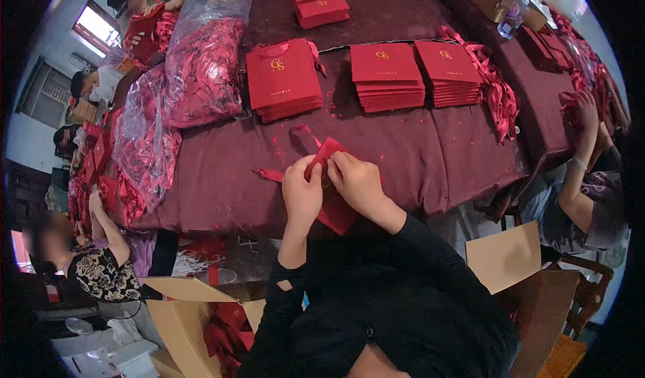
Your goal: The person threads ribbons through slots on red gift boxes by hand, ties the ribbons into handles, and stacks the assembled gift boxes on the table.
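At the near edge of the table, my left hand (302, 186) and my right hand (356, 180) pinch the top of a red paper gift bag (338, 215). The bag hangs tilted toward my lap, its lower corner below the hands. My fingers are closed at its upper edge and hide what they pinch there. A red ribbon (306, 135) loops out beyond the bag, and another ribbon end (271, 175) sticks out left of my left hand. Farther up lie a left stack (284, 82), a middle stack (386, 76) and a right stack (449, 72) of flat red gift bags with gold lettering.
Clear plastic sacks (205, 76) of red ribbons stand at left; loose ribbons (500, 103) hang at right. More bags (322, 9) lie at the back. Open cartons (178, 331) (504, 257) flank my lap. Co-workers (104, 270) (581, 203) work on both sides.
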`<act>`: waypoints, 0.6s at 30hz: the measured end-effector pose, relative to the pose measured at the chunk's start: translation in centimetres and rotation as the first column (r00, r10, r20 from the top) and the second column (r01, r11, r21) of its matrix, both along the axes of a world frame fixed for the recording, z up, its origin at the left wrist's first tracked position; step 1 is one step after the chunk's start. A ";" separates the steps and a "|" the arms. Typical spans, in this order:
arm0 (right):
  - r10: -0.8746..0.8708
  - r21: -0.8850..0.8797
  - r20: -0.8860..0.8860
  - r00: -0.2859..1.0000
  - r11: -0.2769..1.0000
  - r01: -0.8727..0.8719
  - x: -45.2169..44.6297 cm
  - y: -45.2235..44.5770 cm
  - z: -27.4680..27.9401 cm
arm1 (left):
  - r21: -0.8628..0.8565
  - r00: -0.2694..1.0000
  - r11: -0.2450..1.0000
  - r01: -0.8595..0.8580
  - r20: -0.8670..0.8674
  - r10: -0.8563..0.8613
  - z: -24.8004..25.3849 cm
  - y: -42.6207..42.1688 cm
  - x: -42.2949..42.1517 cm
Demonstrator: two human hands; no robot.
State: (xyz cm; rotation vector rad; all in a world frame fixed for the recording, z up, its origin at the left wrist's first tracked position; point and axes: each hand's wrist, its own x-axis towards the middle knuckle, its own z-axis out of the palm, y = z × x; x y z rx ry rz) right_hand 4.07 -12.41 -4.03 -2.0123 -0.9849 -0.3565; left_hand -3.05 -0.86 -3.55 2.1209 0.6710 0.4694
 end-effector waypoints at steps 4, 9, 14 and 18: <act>0.008 -0.036 -0.027 1.000 0.999 -0.009 0.2 -0.1 0.0 | 0.098 0.995 0.995 0.028 0.090 -0.037 0.4 -0.4 0.0; 0.020 -0.031 -0.039 0.999 0.999 -0.021 0.6 0.1 0.0 | 0.172 0.991 0.984 0.049 0.116 -0.069 0.5 -0.7 0.3; -0.042 -0.067 -0.191 0.981 0.997 0.030 0.3 0.4 0.5 | 0.182 0.997 0.980 0.075 0.007 -0.077 1.4 -0.7 0.3; -0.072 -0.104 -0.233 0.970 0.993 0.048 0.5 0.9 0.1 | 0.180 0.997 0.981 0.074 0.020 -0.079 0.8 -0.5 0.4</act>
